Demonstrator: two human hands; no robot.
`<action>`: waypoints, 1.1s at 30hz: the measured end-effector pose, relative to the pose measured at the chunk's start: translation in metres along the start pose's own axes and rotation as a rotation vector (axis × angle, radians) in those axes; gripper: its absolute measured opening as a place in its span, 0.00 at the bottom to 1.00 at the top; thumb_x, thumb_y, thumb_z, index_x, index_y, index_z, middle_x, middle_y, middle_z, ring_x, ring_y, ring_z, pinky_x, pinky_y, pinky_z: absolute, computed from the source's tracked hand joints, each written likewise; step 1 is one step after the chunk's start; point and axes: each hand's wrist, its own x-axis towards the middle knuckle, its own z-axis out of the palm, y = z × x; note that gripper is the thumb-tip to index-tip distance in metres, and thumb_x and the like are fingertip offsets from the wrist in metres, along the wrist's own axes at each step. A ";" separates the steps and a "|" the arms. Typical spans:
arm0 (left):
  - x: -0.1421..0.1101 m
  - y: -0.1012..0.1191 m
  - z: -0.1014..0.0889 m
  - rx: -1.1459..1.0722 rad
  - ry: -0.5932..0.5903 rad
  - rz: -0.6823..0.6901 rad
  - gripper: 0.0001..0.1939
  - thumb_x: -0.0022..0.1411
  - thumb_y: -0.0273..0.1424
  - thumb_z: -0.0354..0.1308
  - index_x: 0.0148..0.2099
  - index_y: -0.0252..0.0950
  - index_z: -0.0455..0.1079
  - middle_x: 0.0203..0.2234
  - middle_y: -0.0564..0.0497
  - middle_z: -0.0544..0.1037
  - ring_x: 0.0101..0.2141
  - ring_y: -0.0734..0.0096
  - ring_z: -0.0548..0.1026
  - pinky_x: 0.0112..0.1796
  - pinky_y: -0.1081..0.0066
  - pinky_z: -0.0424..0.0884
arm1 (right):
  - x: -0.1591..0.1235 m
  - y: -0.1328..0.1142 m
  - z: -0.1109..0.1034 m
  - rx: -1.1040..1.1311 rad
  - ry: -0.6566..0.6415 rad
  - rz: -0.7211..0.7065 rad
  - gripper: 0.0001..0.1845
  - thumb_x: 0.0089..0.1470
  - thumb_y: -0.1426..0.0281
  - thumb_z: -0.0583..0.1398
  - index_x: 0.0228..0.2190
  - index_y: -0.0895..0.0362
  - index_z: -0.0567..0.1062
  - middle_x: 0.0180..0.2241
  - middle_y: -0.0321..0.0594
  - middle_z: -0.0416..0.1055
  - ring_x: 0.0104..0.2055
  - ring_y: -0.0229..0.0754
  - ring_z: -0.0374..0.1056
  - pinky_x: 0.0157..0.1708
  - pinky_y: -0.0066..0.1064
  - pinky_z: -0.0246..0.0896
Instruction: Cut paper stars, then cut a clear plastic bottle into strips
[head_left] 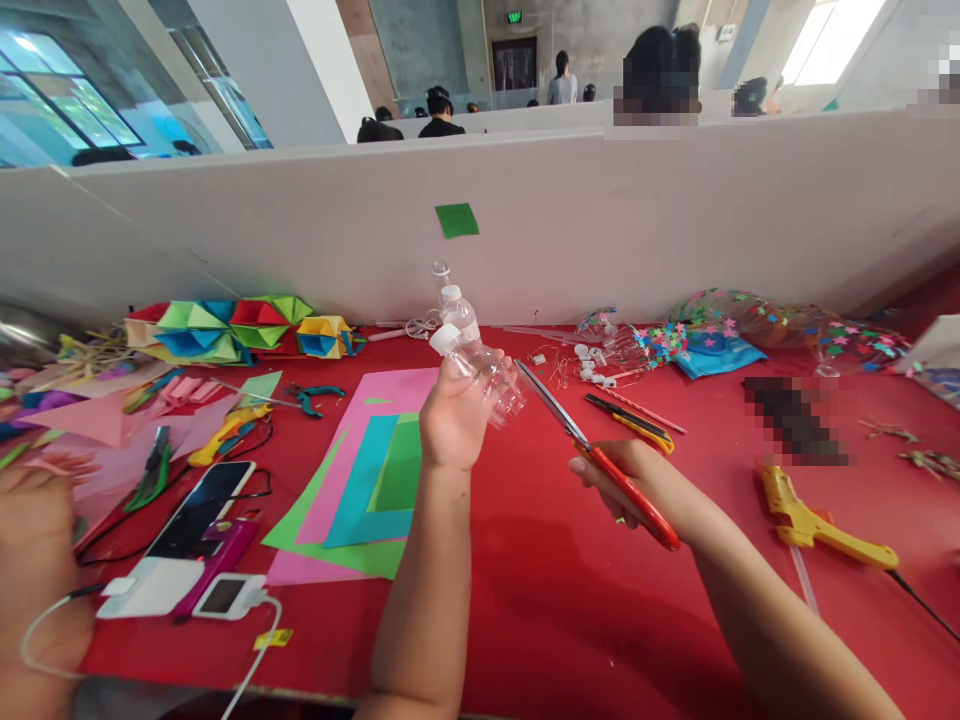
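Observation:
My left hand is wrapped round a clear plastic bottle with a white cap, tilted with its cap to the upper left. Red-handled scissors are in my right hand; their blades point up and left, the tips close beside the bottle. Whether the tips touch the plastic I cannot tell. Behind the held bottle stand another capped clear bottle and an uncapped one. Beneath my left forearm lie sheets of pink, green and blue paper.
A yellow glue gun lies at right, a yellow cutter knife nearer the middle. On the left are folded paper shapes, pliers, a phone and another person's hand. A white partition stands behind.

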 end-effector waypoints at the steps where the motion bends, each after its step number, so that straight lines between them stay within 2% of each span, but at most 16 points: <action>1: 0.000 0.000 0.000 -0.002 -0.006 -0.010 0.15 0.51 0.36 0.57 0.43 0.40 0.68 0.40 0.45 0.77 0.46 0.56 0.76 0.47 0.54 0.72 | 0.000 0.001 0.000 0.000 0.003 0.004 0.27 0.58 0.45 0.55 0.24 0.56 0.68 0.15 0.33 0.65 0.16 0.35 0.63 0.18 0.26 0.53; 3: 0.000 0.000 0.000 -0.007 -0.003 -0.025 0.14 0.53 0.37 0.57 0.43 0.40 0.68 0.39 0.46 0.77 0.45 0.58 0.77 0.47 0.55 0.72 | 0.000 0.001 0.000 0.000 0.006 0.012 0.27 0.58 0.45 0.55 0.24 0.56 0.67 0.15 0.33 0.65 0.16 0.35 0.63 0.18 0.26 0.52; 8: 0.001 -0.002 0.003 -0.020 0.037 -0.019 0.16 0.50 0.28 0.57 0.44 0.39 0.67 0.37 0.49 0.77 0.43 0.62 0.77 0.49 0.56 0.72 | -0.004 -0.007 -0.004 -0.008 -0.007 0.010 0.28 0.57 0.45 0.56 0.24 0.56 0.67 0.16 0.33 0.65 0.16 0.35 0.62 0.17 0.26 0.52; 12: 0.001 -0.003 0.001 0.002 0.052 -0.018 0.16 0.50 0.29 0.55 0.44 0.39 0.67 0.38 0.48 0.77 0.45 0.60 0.77 0.49 0.55 0.71 | -0.008 -0.011 -0.009 -0.005 -0.048 0.018 0.27 0.57 0.45 0.56 0.24 0.56 0.67 0.15 0.32 0.63 0.16 0.35 0.61 0.18 0.26 0.52; 17: 0.002 -0.004 -0.003 0.043 0.035 0.011 0.14 0.55 0.32 0.56 0.45 0.40 0.67 0.41 0.48 0.76 0.46 0.60 0.76 0.49 0.55 0.71 | -0.009 -0.004 -0.017 -0.052 -0.084 -0.077 0.29 0.54 0.43 0.57 0.22 0.56 0.64 0.17 0.32 0.62 0.18 0.33 0.57 0.19 0.26 0.48; 21: 0.003 -0.004 -0.003 0.070 0.088 0.037 0.12 0.57 0.34 0.60 0.44 0.40 0.67 0.38 0.50 0.76 0.42 0.65 0.77 0.47 0.60 0.72 | -0.012 -0.001 -0.027 -0.197 -0.067 -0.137 0.32 0.52 0.38 0.55 0.24 0.56 0.66 0.21 0.35 0.62 0.23 0.35 0.55 0.22 0.27 0.47; 24: 0.004 -0.004 -0.002 0.056 0.143 0.034 0.12 0.56 0.33 0.63 0.43 0.39 0.67 0.37 0.51 0.76 0.41 0.68 0.77 0.44 0.63 0.73 | -0.014 -0.002 -0.033 -0.257 -0.117 -0.137 0.33 0.52 0.37 0.54 0.27 0.56 0.69 0.25 0.37 0.65 0.25 0.37 0.57 0.25 0.28 0.48; 27: 0.004 -0.005 -0.002 0.026 0.203 0.029 0.13 0.55 0.33 0.65 0.42 0.38 0.68 0.37 0.51 0.77 0.40 0.68 0.78 0.44 0.64 0.73 | -0.015 -0.004 -0.032 -0.283 -0.148 -0.142 0.34 0.50 0.35 0.54 0.28 0.56 0.68 0.24 0.36 0.65 0.25 0.37 0.56 0.24 0.28 0.48; 33: 0.005 -0.007 -0.002 0.035 0.238 0.036 0.13 0.57 0.33 0.65 0.42 0.37 0.68 0.37 0.50 0.78 0.40 0.69 0.78 0.45 0.65 0.73 | -0.009 -0.003 -0.021 -0.209 -0.164 -0.183 0.35 0.55 0.37 0.49 0.24 0.56 0.65 0.22 0.37 0.65 0.23 0.36 0.56 0.24 0.28 0.50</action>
